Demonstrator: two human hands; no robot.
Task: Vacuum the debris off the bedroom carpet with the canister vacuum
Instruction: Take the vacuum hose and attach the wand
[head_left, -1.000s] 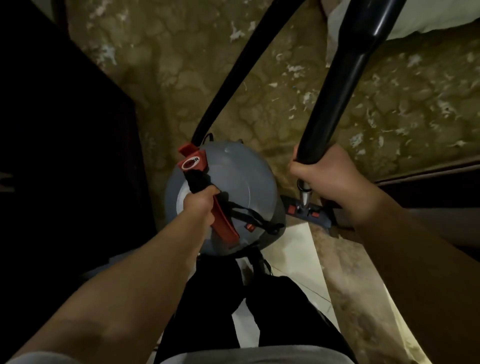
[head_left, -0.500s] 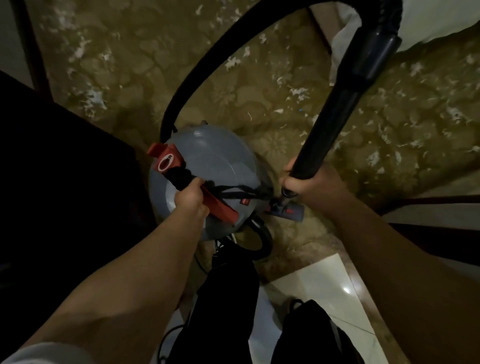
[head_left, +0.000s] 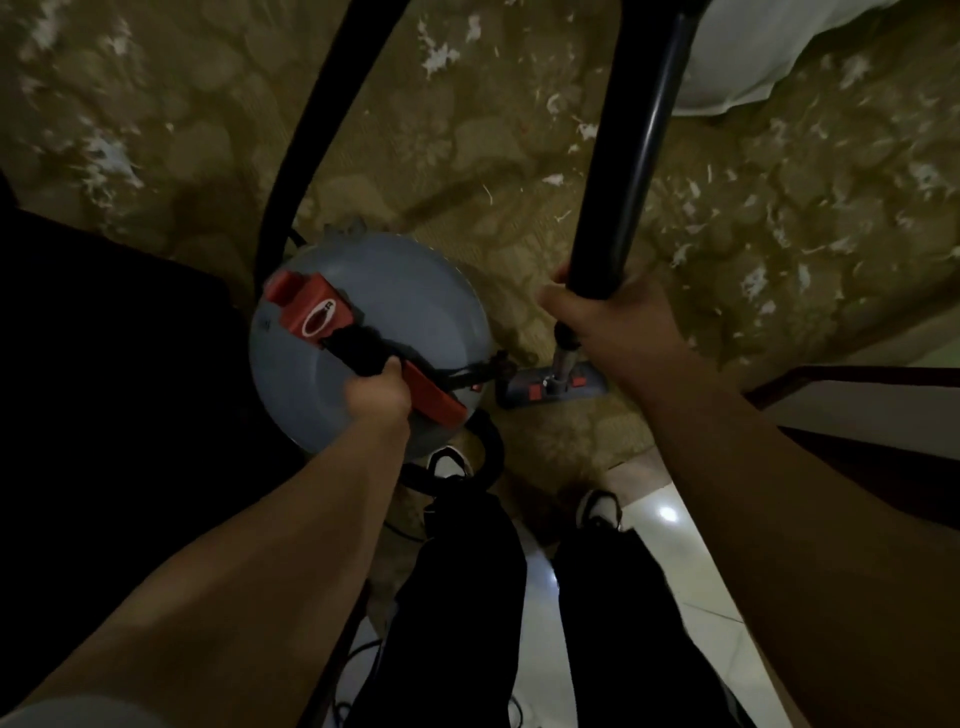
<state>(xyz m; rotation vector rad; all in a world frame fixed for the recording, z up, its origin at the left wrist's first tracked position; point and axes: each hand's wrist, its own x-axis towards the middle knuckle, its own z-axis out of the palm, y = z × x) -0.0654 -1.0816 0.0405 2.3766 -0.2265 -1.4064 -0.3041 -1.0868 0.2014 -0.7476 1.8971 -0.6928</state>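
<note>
A grey round canister vacuum (head_left: 410, 291) with a red and black carry handle (head_left: 358, 343) sits just in front of my feet. My left hand (head_left: 379, 397) is closed on that handle. A black hose (head_left: 332, 124) arcs up from the canister's far side. My right hand (head_left: 613, 317) grips the lower end of the black wand (head_left: 639, 140), which rises out of the top of the frame. Below it the floor nozzle (head_left: 550, 387) rests on the olive patterned carpet (head_left: 519, 171). White debris scraps (head_left: 439, 54) lie scattered over the carpet.
Dark furniture (head_left: 114, 374) fills the left side. White bedding (head_left: 810, 47) hangs at the top right, and a dark-edged frame (head_left: 852, 374) lies at the right. Glossy white tile (head_left: 670, 525) starts at the carpet's near edge, by my shoes. A cord (head_left: 363, 654) trails by my left leg.
The canister, held by its handle, and the nozzle have shifted forward from the tile onto the carpet as I stepped ahead. Both grips are unchanged.
</note>
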